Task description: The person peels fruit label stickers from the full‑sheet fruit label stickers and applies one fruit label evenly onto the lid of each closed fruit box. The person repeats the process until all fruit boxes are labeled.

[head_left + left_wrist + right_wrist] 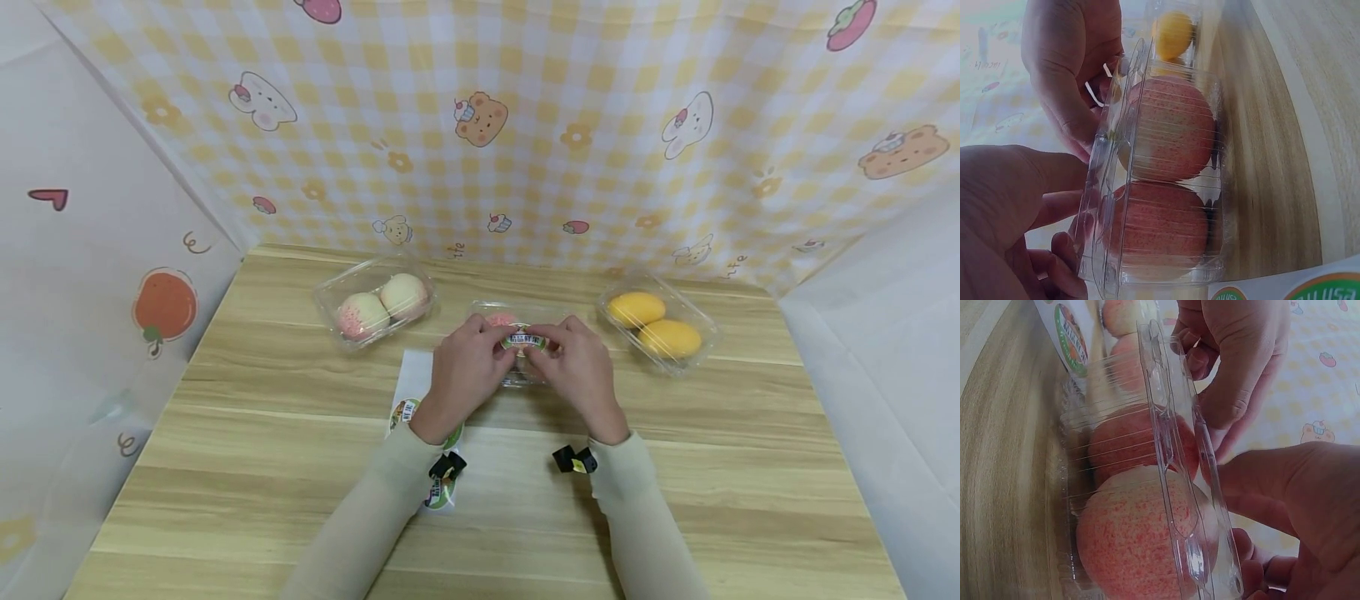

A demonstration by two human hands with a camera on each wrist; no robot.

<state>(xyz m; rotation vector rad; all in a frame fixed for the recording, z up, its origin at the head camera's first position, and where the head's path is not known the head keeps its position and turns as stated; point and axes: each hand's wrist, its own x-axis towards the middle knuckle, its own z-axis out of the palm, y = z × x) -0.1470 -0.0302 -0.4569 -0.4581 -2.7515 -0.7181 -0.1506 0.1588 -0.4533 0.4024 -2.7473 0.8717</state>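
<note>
A clear plastic box (543, 311) holds two pink-speckled peaches (1172, 128) at the middle of the table. An oval fruit sticker (524, 339) lies flat over its lid, its printing readable from above. My left hand (468, 358) touches the sticker's left side, thumb low and index finger high. From the other side, my right hand (581, 367) does the same, with its fingertips (1219, 472) right at the lid. Thumb and index finger stand apart on both hands. In the wrist views the lid is edge-on, so the sticker is hidden there.
To the left stands a clear box (330, 302) of two paler peaches. Two mangoes (670, 338) fill another box at the right. A white strip of oval stickers (414, 375) lies partly under my left forearm. Behind the table hangs a checked cloth (525, 183).
</note>
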